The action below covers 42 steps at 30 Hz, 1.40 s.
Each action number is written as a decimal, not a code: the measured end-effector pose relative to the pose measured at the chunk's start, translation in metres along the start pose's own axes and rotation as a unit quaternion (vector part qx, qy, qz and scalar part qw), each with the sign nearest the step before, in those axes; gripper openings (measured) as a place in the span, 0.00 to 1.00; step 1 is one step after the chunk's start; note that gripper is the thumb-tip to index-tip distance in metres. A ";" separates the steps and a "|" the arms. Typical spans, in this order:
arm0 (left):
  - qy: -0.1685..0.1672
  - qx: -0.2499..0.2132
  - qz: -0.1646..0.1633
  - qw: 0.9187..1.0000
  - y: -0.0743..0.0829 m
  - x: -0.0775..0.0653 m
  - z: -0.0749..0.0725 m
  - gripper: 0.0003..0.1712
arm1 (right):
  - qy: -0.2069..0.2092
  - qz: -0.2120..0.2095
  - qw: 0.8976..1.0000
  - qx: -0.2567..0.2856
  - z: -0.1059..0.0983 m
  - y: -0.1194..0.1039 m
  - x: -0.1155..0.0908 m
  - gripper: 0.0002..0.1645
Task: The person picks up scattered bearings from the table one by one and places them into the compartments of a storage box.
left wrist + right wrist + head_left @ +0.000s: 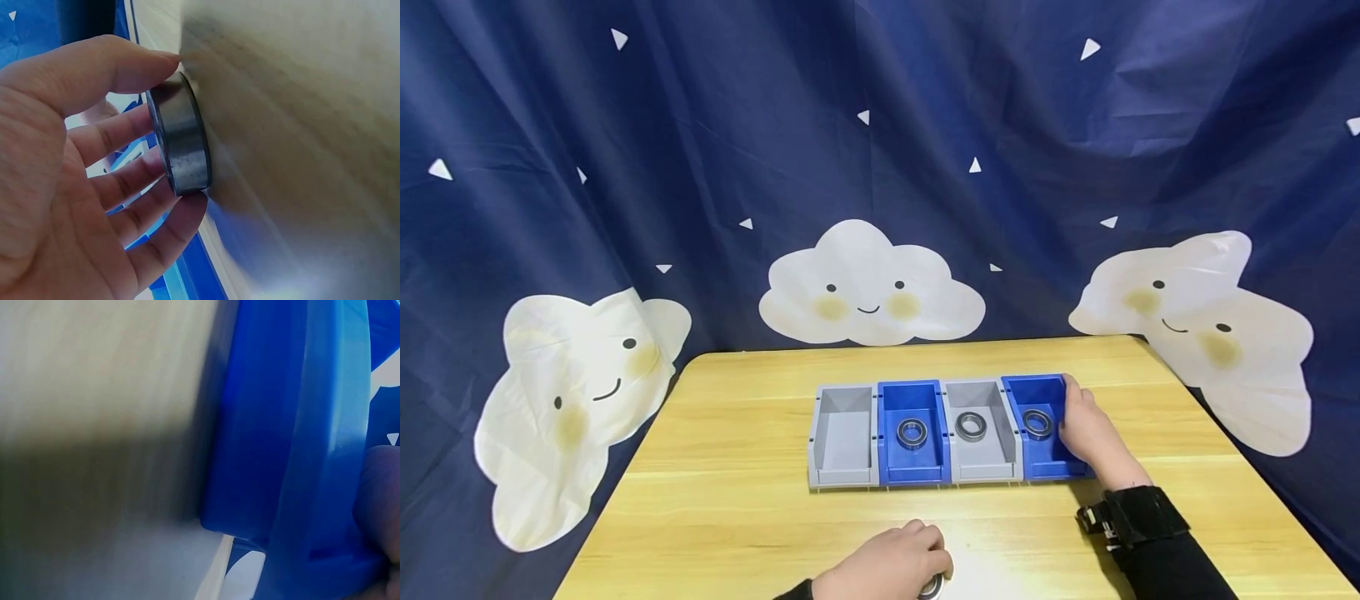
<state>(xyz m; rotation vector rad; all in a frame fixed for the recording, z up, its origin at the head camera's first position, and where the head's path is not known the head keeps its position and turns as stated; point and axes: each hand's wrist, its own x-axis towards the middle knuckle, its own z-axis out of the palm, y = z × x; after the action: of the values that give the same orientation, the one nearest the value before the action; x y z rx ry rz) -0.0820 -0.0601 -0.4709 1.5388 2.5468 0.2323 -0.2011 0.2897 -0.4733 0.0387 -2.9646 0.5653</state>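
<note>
My left hand (887, 560) is low in the head view, in front of the bins. It pinches a ball bearing (181, 134) by its rim between thumb and fingers, close to the tabletop. My right hand (1093, 437) grips the right side wall of the end blue bin (1054, 472); its fingertips are partly hidden. Inside that bin lies a bearing (1037, 424). Another bearing (972, 426) lies in the neighbouring grey bin (983, 473), and one more bearing (912, 433) in the other blue bin (914, 476). The leftmost grey bin (844, 477) holds no bearing.
All the bins stand side by side in a row on a light wooden table (722, 500). A dark blue curtain (865, 108) with printed clouds hangs behind the table. A black wrist strap with a small camera (1093, 518) sits on the right forearm.
</note>
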 end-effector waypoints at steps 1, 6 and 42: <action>-0.003 -0.002 -0.002 1.000 0.000 0.000 0.000 0.13 | -0.001 0.001 1.000 0.000 0.000 0.000 0.000 0.42; -0.011 -0.007 -0.003 1.000 0.000 0.001 -0.002 0.14 | -0.002 0.001 1.000 0.002 -0.001 0.001 0.001 0.43; 0.044 0.028 -0.017 0.999 -0.012 -0.012 -0.019 0.13 | 0.002 -0.006 1.000 0.003 0.000 0.002 0.001 0.43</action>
<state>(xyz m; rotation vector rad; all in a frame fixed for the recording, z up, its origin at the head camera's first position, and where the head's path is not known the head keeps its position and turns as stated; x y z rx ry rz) -0.0905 -0.0773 -0.4538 1.5354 2.6663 0.2305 -0.2024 0.2916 -0.4743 0.0554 -2.9577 0.5711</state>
